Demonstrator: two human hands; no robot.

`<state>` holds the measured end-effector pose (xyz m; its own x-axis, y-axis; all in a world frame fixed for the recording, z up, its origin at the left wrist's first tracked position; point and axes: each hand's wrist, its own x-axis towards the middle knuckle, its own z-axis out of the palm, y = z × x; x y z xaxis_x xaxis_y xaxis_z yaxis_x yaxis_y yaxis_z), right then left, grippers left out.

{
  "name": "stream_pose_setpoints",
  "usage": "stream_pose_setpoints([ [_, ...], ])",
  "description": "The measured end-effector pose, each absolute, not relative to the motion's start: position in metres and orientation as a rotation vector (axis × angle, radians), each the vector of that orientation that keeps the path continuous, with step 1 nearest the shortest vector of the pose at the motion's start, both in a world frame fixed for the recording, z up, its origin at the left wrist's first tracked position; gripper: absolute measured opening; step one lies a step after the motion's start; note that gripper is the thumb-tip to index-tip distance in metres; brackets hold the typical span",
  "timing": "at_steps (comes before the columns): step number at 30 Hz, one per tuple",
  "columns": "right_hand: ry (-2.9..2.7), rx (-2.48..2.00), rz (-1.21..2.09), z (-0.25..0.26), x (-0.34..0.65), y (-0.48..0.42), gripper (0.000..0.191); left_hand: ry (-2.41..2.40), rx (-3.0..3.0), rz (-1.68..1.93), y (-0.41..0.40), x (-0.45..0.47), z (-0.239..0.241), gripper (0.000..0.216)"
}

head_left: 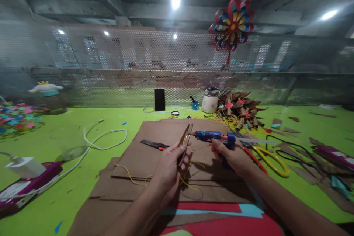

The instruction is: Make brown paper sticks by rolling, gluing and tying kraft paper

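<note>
Pinched in my left hand [172, 160] is a folded piece of brown cardboard [184, 139], held upright with its edge toward the right. My right hand [231, 155] grips a blue hot glue gun [208, 136], a pale glue stick [253, 140] poking out of its back. The gun's nozzle is at the cardboard piece; whether it touches I cannot tell. Beneath both hands lie stacked brown cardboard sheets [155, 131]. A black utility knife [153, 143] rests on them, left of my left hand. Thin yellow string [128, 174] trails across the sheets below my hands.
Yellow-handled scissors [272, 162] lie right of my right hand. Behind them is a heap of rolled cardboard pieces [240, 108], beside a white jar [210, 101]. A purple power strip [35, 182] and white cable [91, 143] are at left. Cardboard scraps [312, 175] lie at right.
</note>
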<state>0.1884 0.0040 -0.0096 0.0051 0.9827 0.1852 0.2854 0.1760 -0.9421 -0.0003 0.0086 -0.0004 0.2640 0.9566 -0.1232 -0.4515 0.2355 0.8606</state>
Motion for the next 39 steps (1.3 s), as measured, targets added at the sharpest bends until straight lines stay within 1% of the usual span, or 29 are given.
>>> stream_pose_setpoints([
  [9,-1.330,-1.199,0.878,-0.008,0.195,0.014,0.044,0.737,0.808,1.096,0.007,0.000,0.000,0.027],
  [16,-1.267,-1.165,0.891,-0.010,0.196,0.013,0.042,0.768,0.841,1.086,0.007,0.001,0.001,0.027],
  [24,-1.319,-1.210,0.960,-0.010,0.186,0.006,0.049,0.728,0.809,1.089,0.006,-0.002,0.003,0.027],
  [39,-1.186,-1.059,0.945,-0.016,0.196,0.017,0.043,0.609,0.765,1.040,0.000,-0.001,0.007,0.024],
])
